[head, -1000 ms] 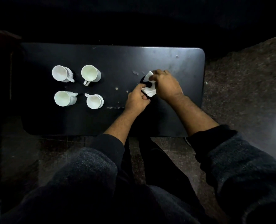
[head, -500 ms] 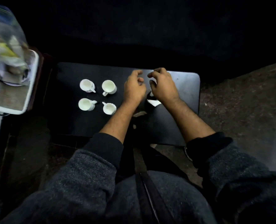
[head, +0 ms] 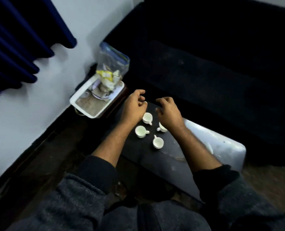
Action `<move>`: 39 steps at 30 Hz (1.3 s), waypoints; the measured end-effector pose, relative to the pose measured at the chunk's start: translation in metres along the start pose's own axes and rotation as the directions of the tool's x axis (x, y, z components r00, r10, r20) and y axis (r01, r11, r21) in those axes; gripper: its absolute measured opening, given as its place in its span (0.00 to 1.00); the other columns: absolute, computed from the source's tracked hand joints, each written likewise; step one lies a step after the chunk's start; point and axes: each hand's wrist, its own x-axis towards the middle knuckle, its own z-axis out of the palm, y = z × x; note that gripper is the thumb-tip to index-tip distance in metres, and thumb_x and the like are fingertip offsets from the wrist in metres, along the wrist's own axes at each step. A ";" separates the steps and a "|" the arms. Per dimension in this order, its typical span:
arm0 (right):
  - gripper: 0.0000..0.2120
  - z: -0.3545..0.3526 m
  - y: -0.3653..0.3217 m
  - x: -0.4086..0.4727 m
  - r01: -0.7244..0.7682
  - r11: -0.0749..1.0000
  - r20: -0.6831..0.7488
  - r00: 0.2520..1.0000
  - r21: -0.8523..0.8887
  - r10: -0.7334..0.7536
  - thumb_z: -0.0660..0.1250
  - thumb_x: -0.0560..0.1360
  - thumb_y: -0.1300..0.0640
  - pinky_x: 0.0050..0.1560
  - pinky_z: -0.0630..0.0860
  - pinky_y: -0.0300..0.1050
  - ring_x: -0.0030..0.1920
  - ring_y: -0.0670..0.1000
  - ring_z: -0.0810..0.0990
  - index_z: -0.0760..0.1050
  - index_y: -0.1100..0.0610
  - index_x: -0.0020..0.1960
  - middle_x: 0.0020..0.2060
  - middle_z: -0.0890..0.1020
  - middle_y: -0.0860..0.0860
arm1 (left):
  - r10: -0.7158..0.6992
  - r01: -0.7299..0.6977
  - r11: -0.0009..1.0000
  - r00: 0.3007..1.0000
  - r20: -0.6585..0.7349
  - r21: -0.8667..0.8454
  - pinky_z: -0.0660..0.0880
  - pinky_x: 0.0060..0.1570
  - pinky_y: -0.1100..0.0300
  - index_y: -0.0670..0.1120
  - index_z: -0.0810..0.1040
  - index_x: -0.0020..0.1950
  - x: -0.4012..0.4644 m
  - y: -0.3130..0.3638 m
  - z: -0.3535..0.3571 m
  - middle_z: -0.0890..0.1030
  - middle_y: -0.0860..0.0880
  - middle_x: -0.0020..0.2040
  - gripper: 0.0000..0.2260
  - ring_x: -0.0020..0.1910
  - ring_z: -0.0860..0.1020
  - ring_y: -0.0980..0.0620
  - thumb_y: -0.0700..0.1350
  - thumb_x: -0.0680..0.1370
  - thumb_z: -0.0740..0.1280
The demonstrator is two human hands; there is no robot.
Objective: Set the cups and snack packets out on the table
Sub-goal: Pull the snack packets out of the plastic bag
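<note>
Several small white cups stand in a cluster on the black table (head: 168, 160): one cup (head: 147, 117) at the back, one (head: 141, 131) on the left, one (head: 158, 142) at the front, and one (head: 162, 128) partly hidden under my right wrist. My left hand (head: 133, 106) hovers over the table's far left end with loosely curled fingers, holding nothing. My right hand (head: 169, 112) hovers beside it above the cups, fingers also loosely curled and empty. A clear plastic bag (head: 112, 67) with packets inside stands on a white tray (head: 81, 103) beyond the table.
The tray rests on a small dark stand against the pale wall (head: 30, 124). A dark blue curtain (head: 18, 39) hangs at the upper left. A black sofa (head: 213, 72) runs behind the table. The table's right end (head: 221, 147) shows a glare.
Both hands left the white paper at the table's right side and moved left over the cups. The camera swung left, bringing the tray and the bag into view.
</note>
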 end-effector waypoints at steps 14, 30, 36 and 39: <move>0.22 0.114 -0.200 0.097 0.120 0.993 0.102 0.988 -0.015 -0.118 0.68 0.77 0.56 0.61 0.77 0.52 0.60 0.58 0.79 0.74 0.58 0.70 0.65 0.73 0.57 | -0.118 0.098 0.986 0.981 -0.151 -0.136 0.78 0.53 0.59 0.43 0.78 0.63 0.070 -0.128 -0.213 0.77 0.56 0.42 0.16 0.45 0.79 0.51 0.33 0.76 0.68; 0.22 0.127 -0.173 0.269 -0.131 0.990 0.118 0.984 -0.060 0.137 0.67 0.77 0.56 0.62 0.74 0.51 0.63 0.62 0.76 0.72 0.59 0.70 0.65 0.75 0.59 | -0.250 0.237 0.924 0.968 -0.004 -0.300 0.75 0.39 0.64 0.52 0.72 0.65 0.225 -0.152 -0.225 0.81 0.48 0.53 0.17 0.52 0.82 0.48 0.38 0.78 0.68; 0.20 0.139 -0.162 0.332 -0.233 0.970 0.119 0.963 -0.064 0.240 0.66 0.76 0.56 0.63 0.76 0.53 0.63 0.62 0.78 0.74 0.58 0.68 0.66 0.78 0.59 | -0.278 0.313 0.899 0.948 0.153 -0.307 0.78 0.38 0.60 0.50 0.70 0.64 0.294 -0.170 -0.213 0.80 0.49 0.48 0.17 0.45 0.81 0.49 0.34 0.78 0.67; 0.22 0.152 -0.162 0.359 -0.275 0.956 0.149 0.946 -0.102 0.288 0.68 0.75 0.57 0.68 0.73 0.52 0.72 0.60 0.72 0.74 0.57 0.69 0.73 0.71 0.58 | -0.281 0.336 0.900 0.934 0.218 -0.279 0.78 0.46 0.54 0.47 0.71 0.66 0.323 -0.179 -0.213 0.81 0.49 0.47 0.19 0.47 0.81 0.49 0.34 0.77 0.67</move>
